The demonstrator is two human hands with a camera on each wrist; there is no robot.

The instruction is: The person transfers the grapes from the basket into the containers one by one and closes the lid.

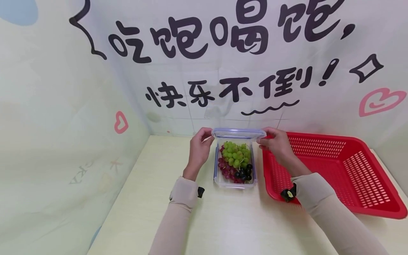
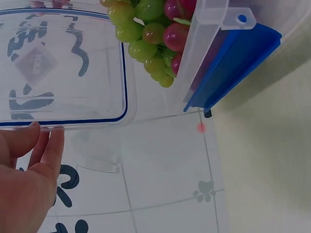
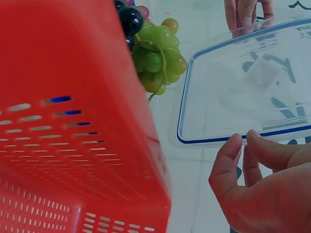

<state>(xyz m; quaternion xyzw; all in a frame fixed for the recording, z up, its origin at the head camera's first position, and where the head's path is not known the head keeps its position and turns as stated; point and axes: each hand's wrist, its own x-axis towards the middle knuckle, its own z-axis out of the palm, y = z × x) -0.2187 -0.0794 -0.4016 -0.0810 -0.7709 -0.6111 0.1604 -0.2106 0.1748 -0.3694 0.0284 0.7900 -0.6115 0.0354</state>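
A clear plastic lid (image 1: 239,133) with a blue seal is held tilted above the back end of a food container (image 1: 236,185). My left hand (image 1: 199,148) pinches the lid's left edge between thumb and fingers. At the opposite edge, my right hand (image 1: 278,144) pinches it the same way. Inside the uncovered container lie green grapes (image 1: 236,154), red grapes (image 1: 225,169) and black grapes (image 1: 244,173). In the left wrist view a blue side clip (image 2: 238,68) hangs down along the container's wall. The right wrist view shows the lid (image 3: 233,92) between both hands.
A red perforated basket (image 1: 322,170) stands on the table right of the container, under my right forearm. Behind the table (image 1: 153,198) rises a wall covering (image 1: 197,117) with black writing. Another covering (image 1: 63,159) hangs along the left side.
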